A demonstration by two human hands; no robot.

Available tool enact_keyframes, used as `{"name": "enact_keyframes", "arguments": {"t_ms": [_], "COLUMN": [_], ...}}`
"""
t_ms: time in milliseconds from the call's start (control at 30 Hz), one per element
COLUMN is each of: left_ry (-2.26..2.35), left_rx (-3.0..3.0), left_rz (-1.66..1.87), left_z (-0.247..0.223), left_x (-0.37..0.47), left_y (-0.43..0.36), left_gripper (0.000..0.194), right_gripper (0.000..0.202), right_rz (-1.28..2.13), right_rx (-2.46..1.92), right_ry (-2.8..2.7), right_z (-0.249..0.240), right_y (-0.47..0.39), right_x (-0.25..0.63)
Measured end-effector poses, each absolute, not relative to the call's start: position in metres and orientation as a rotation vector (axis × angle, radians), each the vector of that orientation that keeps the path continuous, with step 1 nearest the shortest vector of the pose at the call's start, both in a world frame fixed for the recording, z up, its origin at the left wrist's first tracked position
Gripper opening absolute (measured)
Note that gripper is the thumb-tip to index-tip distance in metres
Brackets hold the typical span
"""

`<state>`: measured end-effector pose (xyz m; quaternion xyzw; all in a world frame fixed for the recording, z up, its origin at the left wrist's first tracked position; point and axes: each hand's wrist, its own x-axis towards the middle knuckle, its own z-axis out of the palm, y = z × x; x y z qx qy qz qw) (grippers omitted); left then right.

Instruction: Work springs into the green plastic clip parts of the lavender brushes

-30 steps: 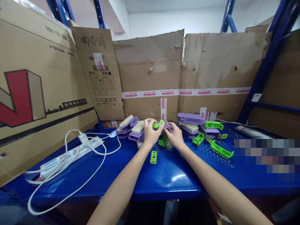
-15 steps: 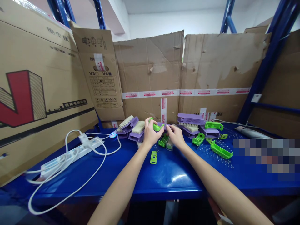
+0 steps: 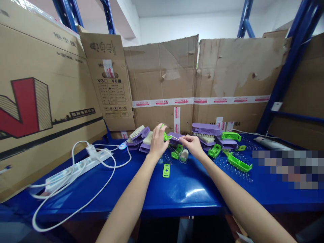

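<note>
My left hand (image 3: 157, 142) is closed around a green plastic bracket (image 3: 167, 137), mostly hidden by the fingers. Pinched in my right hand (image 3: 192, 144) is a thin light-coloured stick (image 3: 174, 137), its far end close to the bracket; whether they touch I cannot tell. Below and between the hands lie another green bracket (image 3: 176, 152) and a small clear container (image 3: 184, 156). A flat green plate with slots (image 3: 166, 170) lies nearer the front. Behind my fingers a purple brush part (image 3: 173, 135) rests on the table.
Purple brushes with cream bristles (image 3: 136, 134) lie at left, more purple brushes (image 3: 206, 129) at right. Several green brackets (image 3: 239, 162) sit among scattered small metal pieces (image 3: 246, 175). A power strip (image 3: 76, 168) with looping white cables covers the left. Cardboard (image 3: 162, 81) walls the back.
My left hand has shifted slightly left with the bracket and turned it. My right hand has drawn back a little to the right, leaving the stick and the clear container more visible.
</note>
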<state>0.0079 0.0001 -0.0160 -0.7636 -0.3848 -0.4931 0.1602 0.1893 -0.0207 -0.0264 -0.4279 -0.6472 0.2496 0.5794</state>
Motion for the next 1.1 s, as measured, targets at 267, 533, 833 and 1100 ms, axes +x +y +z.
{"name": "enact_keyframes", "arguments": {"t_ms": [267, 533, 833, 1100], "left_ry": [-0.991, -0.884, -0.938, -0.977], "left_rx": [-2.271, -2.326, -2.339, -2.306], "left_rz": [-1.223, -1.031, -1.089, -1.215], "left_z": [-0.015, -0.013, -0.012, -0.011], "left_x": [-0.001, 0.005, 0.004, 0.000], "left_y": [0.004, -0.003, -0.005, -0.003], "left_gripper": [0.072, 0.071, 0.070, 0.067], "right_gripper": [0.035, 0.040, 0.039, 0.038], "right_rz": [0.419, 0.378, 0.311, 0.283], "right_rx": [-1.063, -1.111, -1.189, -1.209], "right_ry": [-1.748, -1.821, -1.877, -1.944], "right_z": [-0.029, -0.024, -0.023, -0.019], "right_y": [-0.023, -0.027, -0.028, -0.029], "right_x": [0.189, 0.188, 0.190, 0.199]}}
